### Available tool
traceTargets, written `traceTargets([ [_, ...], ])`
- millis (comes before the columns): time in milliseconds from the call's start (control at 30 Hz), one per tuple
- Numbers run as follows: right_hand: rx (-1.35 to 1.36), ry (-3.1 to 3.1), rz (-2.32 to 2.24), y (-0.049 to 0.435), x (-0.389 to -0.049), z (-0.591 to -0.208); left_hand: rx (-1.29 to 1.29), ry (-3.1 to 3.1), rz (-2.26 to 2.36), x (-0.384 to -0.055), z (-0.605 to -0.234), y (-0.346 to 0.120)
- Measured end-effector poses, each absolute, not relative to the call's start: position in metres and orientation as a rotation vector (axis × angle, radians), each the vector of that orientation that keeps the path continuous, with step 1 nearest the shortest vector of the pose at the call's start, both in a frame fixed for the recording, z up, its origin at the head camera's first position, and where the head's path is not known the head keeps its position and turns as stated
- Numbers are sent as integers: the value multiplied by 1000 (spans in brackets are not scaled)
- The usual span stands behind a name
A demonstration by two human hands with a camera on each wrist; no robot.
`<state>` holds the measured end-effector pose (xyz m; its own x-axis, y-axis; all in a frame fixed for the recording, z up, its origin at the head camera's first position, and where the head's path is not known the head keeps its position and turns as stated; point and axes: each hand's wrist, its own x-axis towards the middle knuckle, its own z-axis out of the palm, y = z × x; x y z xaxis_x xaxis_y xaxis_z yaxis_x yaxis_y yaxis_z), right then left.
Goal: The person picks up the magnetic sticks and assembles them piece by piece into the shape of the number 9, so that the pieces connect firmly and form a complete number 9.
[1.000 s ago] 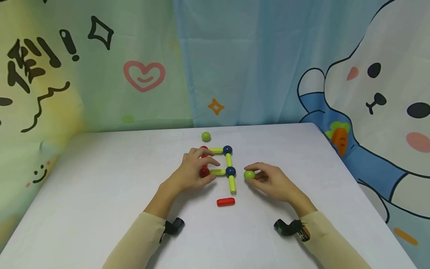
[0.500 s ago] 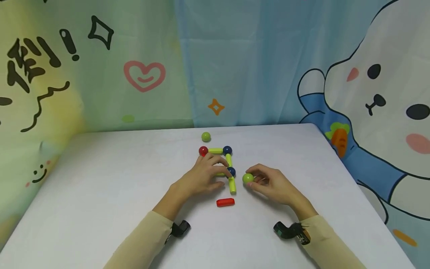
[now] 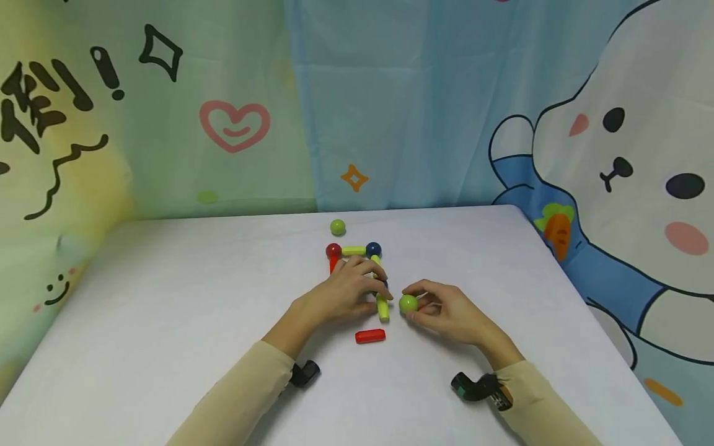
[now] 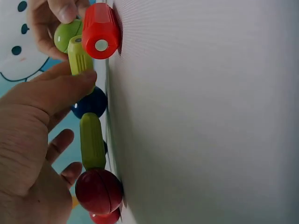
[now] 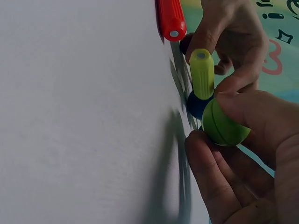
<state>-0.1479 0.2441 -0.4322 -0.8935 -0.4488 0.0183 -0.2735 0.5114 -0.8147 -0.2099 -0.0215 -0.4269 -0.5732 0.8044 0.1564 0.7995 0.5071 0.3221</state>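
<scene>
My right hand pinches a green ball between thumb and fingers, just right of a magnetic-stick frame. My left hand reaches over that frame, and its thumb and forefinger pinch the free-ended yellow-green magnetic rod near a blue ball. Another yellow-green rod joins this blue ball to a dark red ball. On the frame's far side, a red ball, a yellow-green rod and a blue ball are joined. The left hand hides much of the frame's near side in the head view.
A loose red rod lies in front of the frame on the white table. Beyond the frame sits another green ball. A printed curtain hangs behind the table's far edge.
My left hand has moved right and slightly nearer, from the frame's red side to the free-ended rod. The right hand, still holding the green ball, has come slightly nearer and left.
</scene>
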Motion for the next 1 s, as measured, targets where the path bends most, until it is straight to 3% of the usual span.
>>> traceTargets([
  [1000,-603,2581,-1197,236,-138,-432,1421,2704,560,-221,-431,-12],
])
